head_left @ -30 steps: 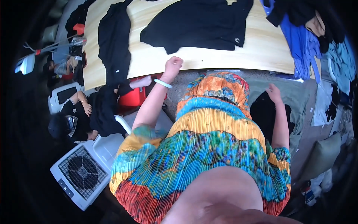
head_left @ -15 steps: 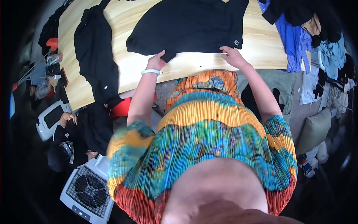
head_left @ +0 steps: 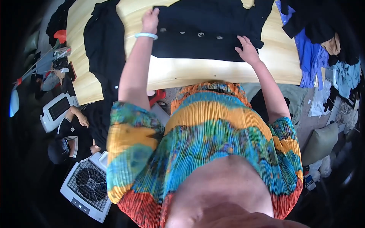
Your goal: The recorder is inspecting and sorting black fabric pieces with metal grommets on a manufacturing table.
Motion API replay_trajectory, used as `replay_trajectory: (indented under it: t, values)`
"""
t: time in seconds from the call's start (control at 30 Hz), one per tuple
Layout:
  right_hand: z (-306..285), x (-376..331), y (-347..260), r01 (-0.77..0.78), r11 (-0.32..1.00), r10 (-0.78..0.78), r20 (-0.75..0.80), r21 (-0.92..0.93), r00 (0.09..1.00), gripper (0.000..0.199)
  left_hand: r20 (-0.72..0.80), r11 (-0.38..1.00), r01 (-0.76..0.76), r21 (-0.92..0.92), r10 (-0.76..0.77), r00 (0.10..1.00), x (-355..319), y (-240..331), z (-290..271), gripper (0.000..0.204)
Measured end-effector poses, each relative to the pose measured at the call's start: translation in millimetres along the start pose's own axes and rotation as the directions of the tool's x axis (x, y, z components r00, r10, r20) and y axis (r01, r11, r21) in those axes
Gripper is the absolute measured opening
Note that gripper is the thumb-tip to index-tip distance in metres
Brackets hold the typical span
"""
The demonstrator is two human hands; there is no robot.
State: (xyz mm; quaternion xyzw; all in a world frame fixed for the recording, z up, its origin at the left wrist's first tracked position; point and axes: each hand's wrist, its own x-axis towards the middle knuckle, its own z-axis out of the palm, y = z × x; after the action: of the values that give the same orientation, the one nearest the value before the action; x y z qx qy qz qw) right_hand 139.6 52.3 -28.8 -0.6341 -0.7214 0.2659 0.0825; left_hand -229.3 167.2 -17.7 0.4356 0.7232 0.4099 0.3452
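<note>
The black buttoned garment (head_left: 205, 32) lies flat on the wooden counter (head_left: 213, 72); left hand (head_left: 150, 19) pinches its upper left corner in a closed grip, right hand (head_left: 247, 49) presses its lower edge, fingers spread; it looks soft, light and limp, best taken at corners and hem

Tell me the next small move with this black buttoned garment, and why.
Probably smooth it flat: the left hand grips the black garment at its far left edge, the right hand presses its near edge, and the right side looks bunched on the wooden table.
</note>
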Motion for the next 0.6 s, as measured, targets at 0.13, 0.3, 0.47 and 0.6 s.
replay_trajectory:
  t: [0.13,0.3,0.47,0.6]
  values:
    - [16.8,5.0,-32.5,0.2,0.98,-0.2,-0.017,-0.028,0.98,0.032,0.21,0.97,0.222,-0.102,-0.197,0.958,1.8,-42.2,7.6,0.038]
    - [33.9,21.1,-88.2,0.382,0.921,-0.387,0.267,0.073,0.883,0.024,0.378,0.975,0.202,-0.094,-0.152,0.913,-45.4,-19.9,-1.8,0.07]
    - [63.4,49.4,-114.5,0.429,0.9,-0.424,0.391,0.078,0.817,0.023,0.525,0.828,-0.24,0.507,-0.075,0.848,-68.2,-54.3,-24.3,0.034]
    - [49.7,73.8,-114.3,0.312,0.937,-0.342,0.239,0.157,0.909,0.034,0.418,0.968,0.15,-0.2,-0.054,0.907,-38.3,11.6,-20.3,0.015]
